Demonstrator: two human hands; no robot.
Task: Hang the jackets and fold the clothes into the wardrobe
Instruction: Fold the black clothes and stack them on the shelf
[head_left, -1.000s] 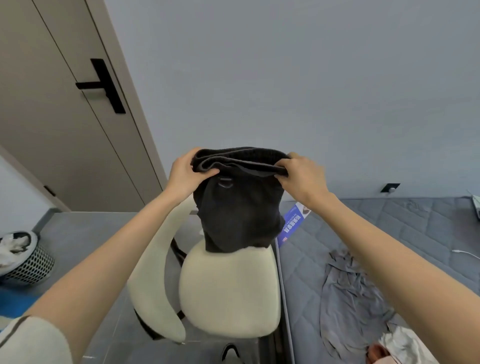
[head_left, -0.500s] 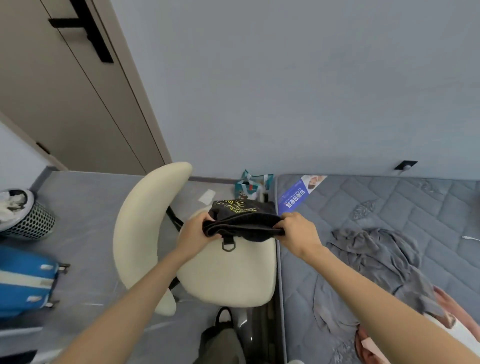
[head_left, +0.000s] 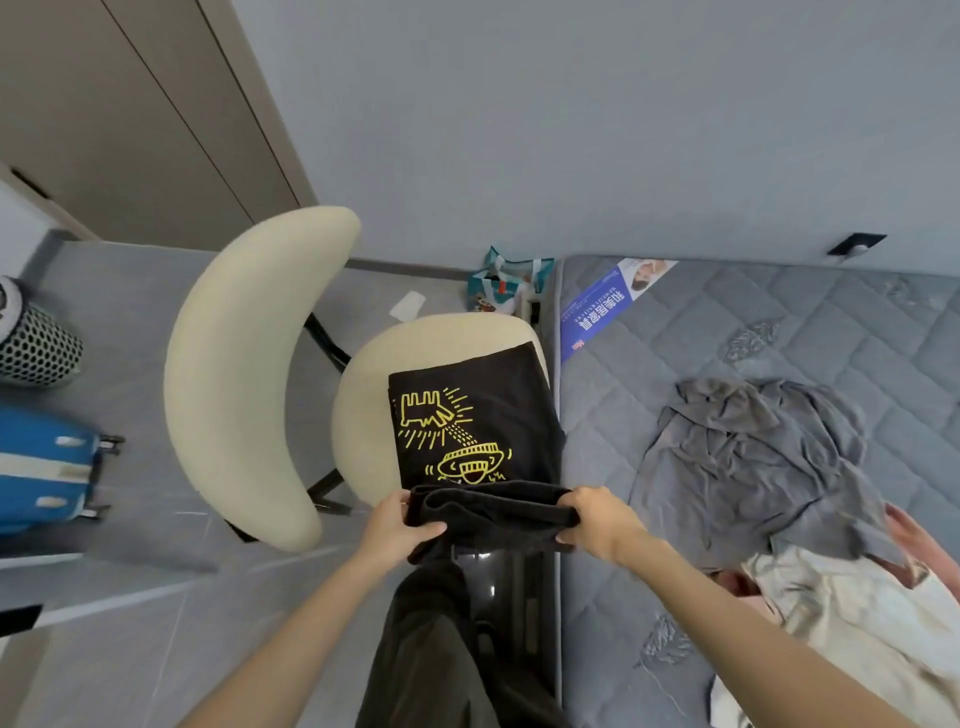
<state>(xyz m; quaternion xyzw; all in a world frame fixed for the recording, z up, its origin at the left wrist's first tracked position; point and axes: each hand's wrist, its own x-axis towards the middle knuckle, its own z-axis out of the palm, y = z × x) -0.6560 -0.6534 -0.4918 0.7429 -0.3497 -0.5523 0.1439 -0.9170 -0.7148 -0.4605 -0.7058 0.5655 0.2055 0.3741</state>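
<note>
A black garment with a yellow line drawing (head_left: 467, 415) lies flat on the cream chair seat (head_left: 363, 415), its near end bunched up at the seat's front edge. My left hand (head_left: 392, 530) grips the left end of that bunched edge and my right hand (head_left: 597, 522) grips the right end. A crumpled grey garment (head_left: 753, 467) lies on the grey quilted mattress (head_left: 779, 322) to the right. A pale cream garment (head_left: 857, 623) lies nearer on the mattress at the lower right.
The chair's curved cream backrest (head_left: 239, 364) stands to the left. A blue suitcase (head_left: 41, 467) and a mesh bin (head_left: 36, 348) sit on the floor at far left. A patterned bag (head_left: 504, 286) leans by the wall. A beige door (head_left: 130, 114) is at upper left.
Both hands have lowered the black garment from chest height onto the chair seat and drawn its near edge toward me, so it now lies spread with the yellow print up. My view has tilted down.
</note>
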